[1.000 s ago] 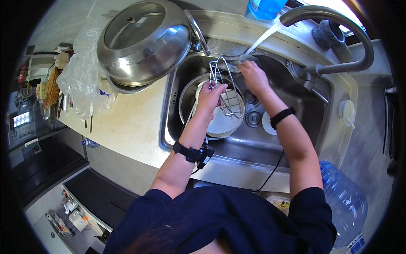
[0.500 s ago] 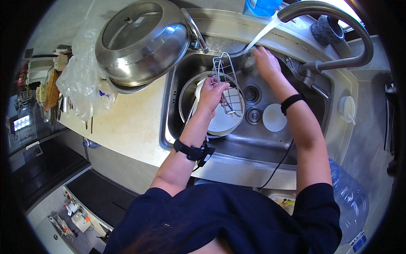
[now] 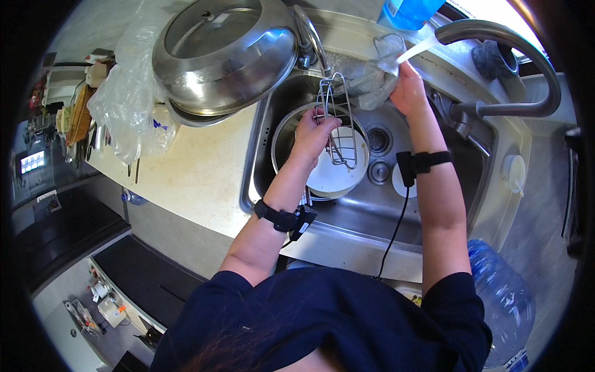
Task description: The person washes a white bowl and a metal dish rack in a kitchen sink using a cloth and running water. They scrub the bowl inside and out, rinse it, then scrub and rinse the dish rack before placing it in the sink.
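My left hand [image 3: 313,135] grips a shiny metal wire rack [image 3: 352,127] and holds it upright over a steel pot [image 3: 276,137]. White plates [image 3: 331,181] lie in that pot, inside the sink [image 3: 347,222]. My right hand [image 3: 408,91] is at the back of the sink, with a wet grey mesh cloth [image 3: 374,88] hanging from it. Water from the curved faucet [image 3: 496,28] runs onto the cloth and fingers. Part of a small white dish [image 3: 401,180] shows on the sink floor, partly covered by my right forearm and the black wrist device.
A large domed steel pan [image 3: 229,68] stands on the counter [image 3: 198,164] left of the sink, beside clear plastic bags [image 3: 127,118]. A blue bottle [image 3: 409,13] is behind the sink. Black cables hang from both wrist straps. A big clear bottle [image 3: 502,297] stands at lower right.
My right hand has risen toward the faucet, lifting the grey mesh cloth into the stream and turning at the wrist. My left hand still holds the rack over the pot. The view has shifted slightly.
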### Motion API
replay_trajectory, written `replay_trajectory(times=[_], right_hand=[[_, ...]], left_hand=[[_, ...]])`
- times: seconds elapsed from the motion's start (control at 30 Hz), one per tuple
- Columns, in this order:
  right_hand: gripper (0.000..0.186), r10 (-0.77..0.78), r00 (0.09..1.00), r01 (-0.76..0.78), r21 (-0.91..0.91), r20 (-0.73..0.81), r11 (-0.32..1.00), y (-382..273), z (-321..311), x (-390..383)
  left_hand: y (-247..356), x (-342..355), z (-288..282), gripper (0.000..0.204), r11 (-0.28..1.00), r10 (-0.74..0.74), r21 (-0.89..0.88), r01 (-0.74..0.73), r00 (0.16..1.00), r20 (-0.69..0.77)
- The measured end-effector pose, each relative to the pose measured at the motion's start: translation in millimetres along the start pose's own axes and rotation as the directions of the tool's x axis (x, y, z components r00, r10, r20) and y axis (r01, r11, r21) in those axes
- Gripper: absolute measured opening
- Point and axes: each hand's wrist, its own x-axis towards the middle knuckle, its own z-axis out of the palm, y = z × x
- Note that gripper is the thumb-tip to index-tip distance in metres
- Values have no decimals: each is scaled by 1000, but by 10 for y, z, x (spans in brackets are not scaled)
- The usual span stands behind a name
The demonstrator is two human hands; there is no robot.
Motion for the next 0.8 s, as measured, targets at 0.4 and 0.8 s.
replay_trajectory(times=[0.4, 0.8], right_hand=[[40, -119, 974, 148, -142, 193, 979, -336, -95, -247], [35, -162, 903, 73, 230, 398, 970, -775, 114, -209]], left_hand=[[385, 433, 243, 36, 985, 96, 118, -128, 964, 249], [419, 625, 436, 53, 987, 53, 132, -89, 966, 254]])
